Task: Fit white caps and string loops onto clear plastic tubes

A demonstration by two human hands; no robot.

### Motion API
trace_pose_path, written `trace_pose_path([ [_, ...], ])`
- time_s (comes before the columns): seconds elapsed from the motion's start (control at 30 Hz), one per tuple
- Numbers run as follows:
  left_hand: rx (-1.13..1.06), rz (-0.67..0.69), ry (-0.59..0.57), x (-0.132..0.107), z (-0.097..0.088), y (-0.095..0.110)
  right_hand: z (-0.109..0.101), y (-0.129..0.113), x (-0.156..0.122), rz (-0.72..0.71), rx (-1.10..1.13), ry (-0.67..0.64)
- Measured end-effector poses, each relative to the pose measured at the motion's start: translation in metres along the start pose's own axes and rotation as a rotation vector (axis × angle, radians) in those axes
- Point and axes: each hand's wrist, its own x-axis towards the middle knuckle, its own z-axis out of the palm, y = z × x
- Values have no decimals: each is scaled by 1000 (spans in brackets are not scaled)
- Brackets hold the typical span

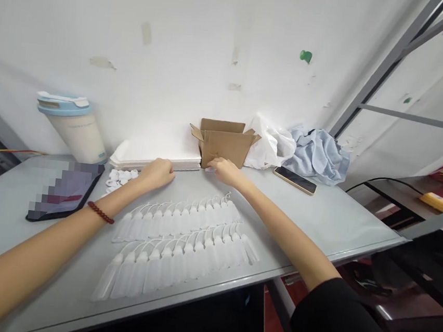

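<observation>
My left hand [158,174], with a dark red beaded bracelet on the wrist, is closed just in front of a stack of white sheets [155,155]. Its curled fingertips face away, so what they hold, if anything, is hidden. My right hand [224,171] reaches to the foot of an open cardboard box [223,144]; its fingers are bent together over something small and whitish that I cannot make out. Nearer me lie two rows of translucent white plastic sleeves with looped cords [185,256]. Small white round pieces [120,178] are piled beside my left forearm.
On the left are a tablet-like device [68,190] and a blue-lidded cup [74,128]. A white plastic bag [268,142], a light blue cloth [318,157] and a phone [295,180] lie right of the box. A metal frame [379,71] rises at the right, and a wall backs the table.
</observation>
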Motion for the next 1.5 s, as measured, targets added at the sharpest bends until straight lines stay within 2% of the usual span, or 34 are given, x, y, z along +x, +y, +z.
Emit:
trace_pose_path([
  [0.13, 78, 17, -31, -4, 0, 3, 1, 1, -2, 35, 5, -23],
  [0.27, -60, 113, -4, -26, -7, 5, -7, -3, -13, 59, 48, -13],
  [0.37, -292, 128, 92, -49, -11, 11, -13, -23, -22, 52, 150, 54],
  [0.43, -422, 73, 138, -62, -14, 16, -14, -43, -28, 39, 399, 134],
  [0.5, -547, 10, 152, -73, -17, 22, -12, -62, -35, -7, 546, 159],
  [0.6, -715, -61, 156, -82, -18, 29, -5, -79, -45, -102, 603, 178],
  [0.8, -912, 7, 160, -87, -7, 37, 11, -78, -56, -267, 530, 327],
  [0.93, -906, 55, 207, -90, -1, 39, 13, -78, -59, -343, 388, 371],
  [1.17, -815, 115, 260, -91, -3, 38, 10, -81, -63, -410, 244, 400],
  [1.5, -946, 54, 261, -92, -5, 40, 11, -80, -65, -394, 187, 410],
])
